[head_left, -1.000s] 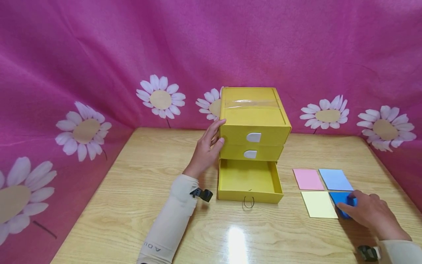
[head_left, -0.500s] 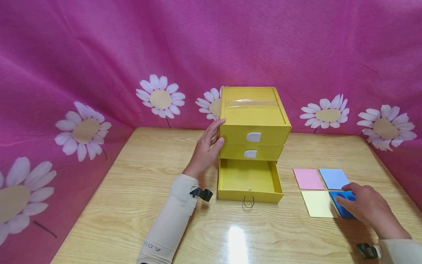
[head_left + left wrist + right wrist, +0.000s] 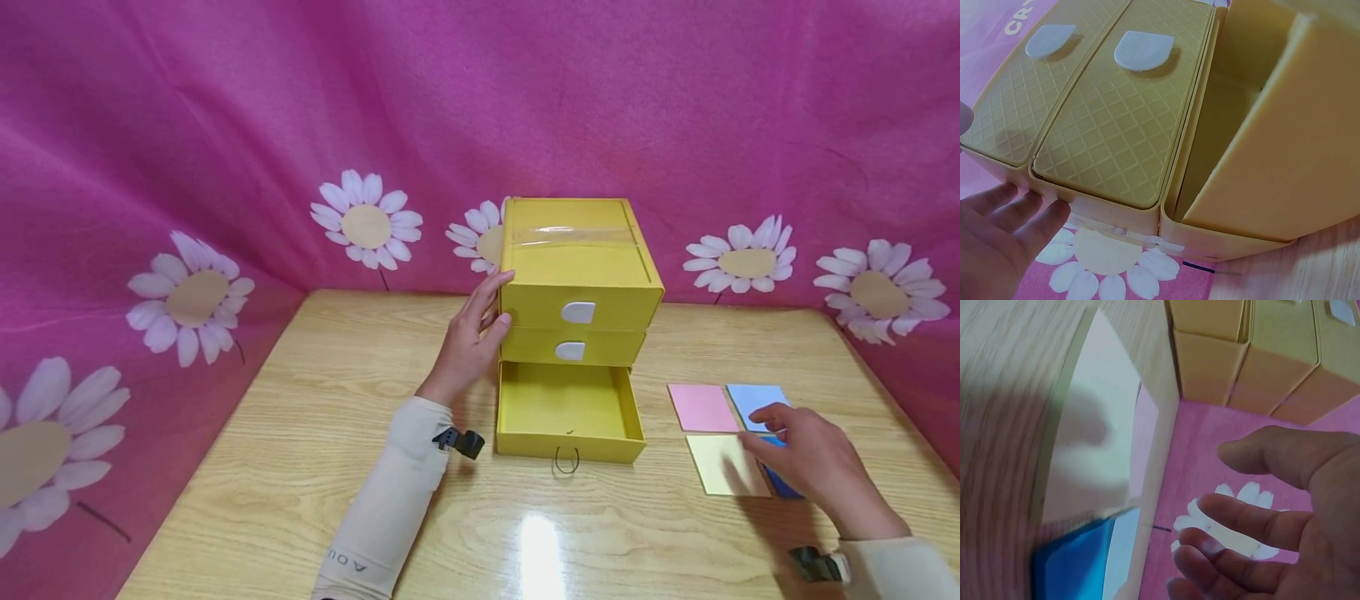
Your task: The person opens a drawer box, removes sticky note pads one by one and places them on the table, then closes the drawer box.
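Observation:
My left hand [image 3: 467,342] rests against the left side of a yellow drawer box [image 3: 577,250], with fingertips on its edge. The bottom drawer [image 3: 562,404] is pulled out with no contents visible; the two drawers above are closed. My right hand [image 3: 813,458] hovers over the sticky note pads, its fingers loosely bent and nothing between them. Below that hand lies a dark blue pad [image 3: 1079,565], partly hidden in the head view. Around it are a pale yellow pad [image 3: 723,467], a pink pad [image 3: 701,407] and a light blue pad [image 3: 753,402], in a square.
A wooden table [image 3: 337,367] carries everything. Behind and beside it hangs a magenta cloth [image 3: 420,108] with white daisies. White tabs [image 3: 578,312] mark the upper drawers, and a thin dark loop [image 3: 566,460] hangs from the bottom one.
My right hand has lifted off the dark blue pad and shifted left and away from me. The left hand and the drawer box have stayed still.

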A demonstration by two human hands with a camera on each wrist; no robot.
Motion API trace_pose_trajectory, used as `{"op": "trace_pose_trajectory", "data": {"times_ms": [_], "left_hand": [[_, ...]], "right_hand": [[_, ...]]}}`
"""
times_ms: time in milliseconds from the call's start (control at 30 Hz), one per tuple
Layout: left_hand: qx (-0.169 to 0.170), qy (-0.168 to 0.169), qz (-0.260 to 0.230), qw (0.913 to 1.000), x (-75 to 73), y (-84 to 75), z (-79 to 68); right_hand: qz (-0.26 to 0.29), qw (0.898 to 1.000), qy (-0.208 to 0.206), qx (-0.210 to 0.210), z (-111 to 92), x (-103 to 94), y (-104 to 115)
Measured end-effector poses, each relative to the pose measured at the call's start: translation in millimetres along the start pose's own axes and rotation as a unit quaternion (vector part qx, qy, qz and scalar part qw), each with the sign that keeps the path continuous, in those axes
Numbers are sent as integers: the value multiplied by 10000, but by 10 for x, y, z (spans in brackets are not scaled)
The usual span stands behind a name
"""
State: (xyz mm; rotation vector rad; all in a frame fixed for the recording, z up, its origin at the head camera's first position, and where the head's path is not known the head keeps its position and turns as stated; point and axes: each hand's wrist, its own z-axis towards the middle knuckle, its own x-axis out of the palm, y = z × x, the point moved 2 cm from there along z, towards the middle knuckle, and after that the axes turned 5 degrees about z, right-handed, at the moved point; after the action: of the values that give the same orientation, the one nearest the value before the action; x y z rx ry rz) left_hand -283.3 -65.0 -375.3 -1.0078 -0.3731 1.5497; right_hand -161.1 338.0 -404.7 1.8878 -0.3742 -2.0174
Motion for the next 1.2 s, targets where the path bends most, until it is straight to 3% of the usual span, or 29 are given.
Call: {"op": "trace_pose_trajectory", "data": {"times_ms": [200, 667, 1200], "left_hand": [[-12, 4, -76, 10000, 2, 1, -6], [-16, 21, -26, 10000, -3, -6, 3], [-39, 43, -8, 10000, -9, -14, -1]], "right_hand": [[152, 9993, -240, -258, -18, 47, 172], [252, 9977, -299, -552, -81, 120, 504], [415, 9961, 300, -723, -91, 250, 848]]}}
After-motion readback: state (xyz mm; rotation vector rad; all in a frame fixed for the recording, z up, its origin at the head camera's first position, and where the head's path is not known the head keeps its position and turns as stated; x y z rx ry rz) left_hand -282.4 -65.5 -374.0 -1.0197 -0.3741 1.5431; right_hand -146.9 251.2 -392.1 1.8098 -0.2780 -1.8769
